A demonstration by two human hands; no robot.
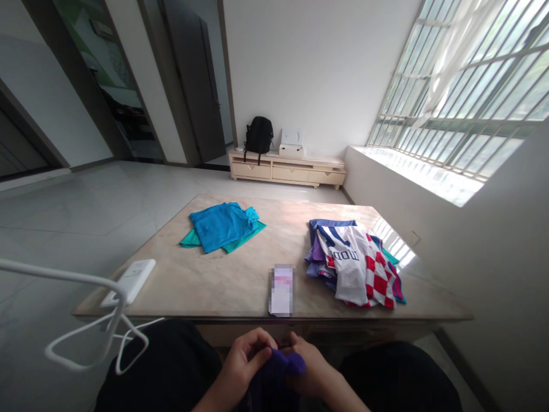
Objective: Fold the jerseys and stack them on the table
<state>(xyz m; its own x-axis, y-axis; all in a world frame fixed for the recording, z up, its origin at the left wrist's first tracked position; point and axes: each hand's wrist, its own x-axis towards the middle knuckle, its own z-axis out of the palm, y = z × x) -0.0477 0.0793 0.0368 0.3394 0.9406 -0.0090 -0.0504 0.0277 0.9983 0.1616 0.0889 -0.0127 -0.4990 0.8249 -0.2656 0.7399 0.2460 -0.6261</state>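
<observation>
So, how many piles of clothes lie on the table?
2: a blue and green fabric pile at the far left, and a mixed striped and red-checked pile at the right. Garments underneath are hidden.

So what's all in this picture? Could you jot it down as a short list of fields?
place: room with a barred window, low cabinet and black backpack by the far wall
table: pale stone top
left hand: fingers closed on purple cloth, below the table's near edge
right hand: also gripping the purple cloth
folded pile: blue and teal clothes, far left of the table
loose pile: white, red-checked and purple shirts, on the right
white device: near left edge, cable attached
blurred item: near edge, middle
</observation>
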